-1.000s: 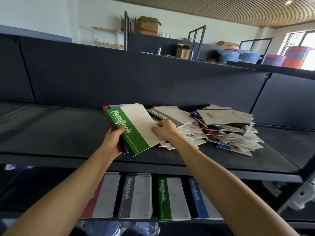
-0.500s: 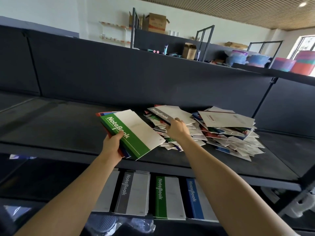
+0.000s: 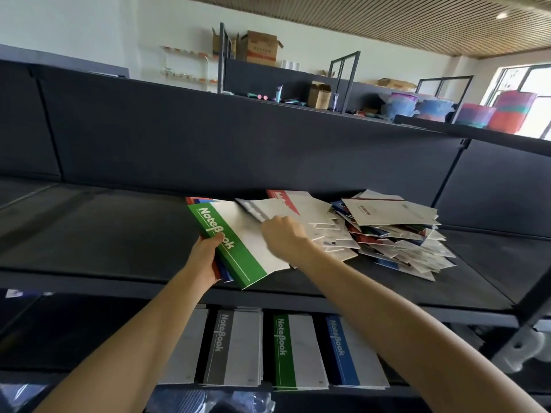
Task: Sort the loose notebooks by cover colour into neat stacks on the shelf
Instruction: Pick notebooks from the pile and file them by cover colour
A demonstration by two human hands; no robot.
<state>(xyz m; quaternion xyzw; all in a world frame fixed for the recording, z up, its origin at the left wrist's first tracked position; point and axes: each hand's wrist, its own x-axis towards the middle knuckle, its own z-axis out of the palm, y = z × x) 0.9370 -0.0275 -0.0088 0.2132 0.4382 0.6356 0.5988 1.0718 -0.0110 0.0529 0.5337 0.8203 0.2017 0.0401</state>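
Notebook bundle (image 3: 247,248) in left hand (image 3: 204,257), grey notebook (image 3: 268,208) in right hand (image 3: 283,238)

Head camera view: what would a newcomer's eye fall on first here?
First comes the messy pile of notebooks on the upper shelf, right of centre. Next to it, the left hand grips a bundle of notebooks with a green one on top, while the right hand pinches a grey-edged notebook. On the lower shelf, a grey stack, a green stack and a blue stack lie neatly side by side.
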